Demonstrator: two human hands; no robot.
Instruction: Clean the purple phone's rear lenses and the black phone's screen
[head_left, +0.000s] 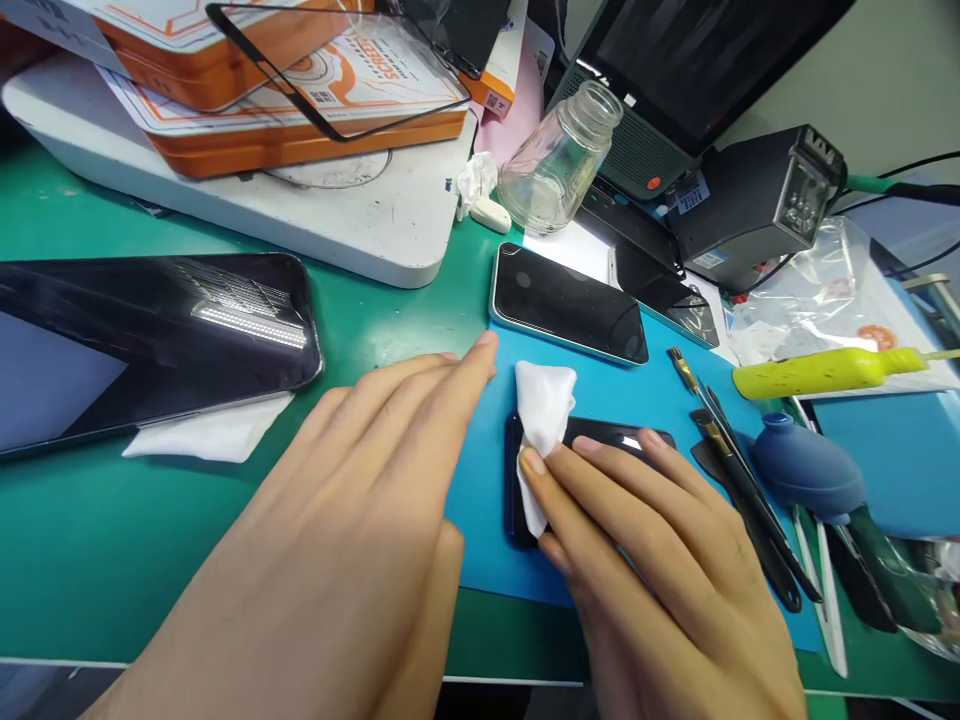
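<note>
A dark blue-edged phone (513,490) lies on the blue mat (484,540) in front of me. My right hand (652,560) covers most of it and presses a folded white cloth (546,400) against its end with thumb and fingers. To the left, my left hand (375,500) hovers over the mat's edge, fingers stretched out and holding nothing that I can see. Just beyond the cloth rests another phone (570,302), screen up. Left of my left hand, a large phone with a cracked screen (157,340) lies partly on a white cloth (214,428).
Orange-and-white boxes (300,140) and a black-framed glass (330,128) sit on a white device (375,225). A glass jar (559,160) stands behind. At right lie brushes (720,450), a blue air blower (806,465) and a yellow-green bottle (817,374).
</note>
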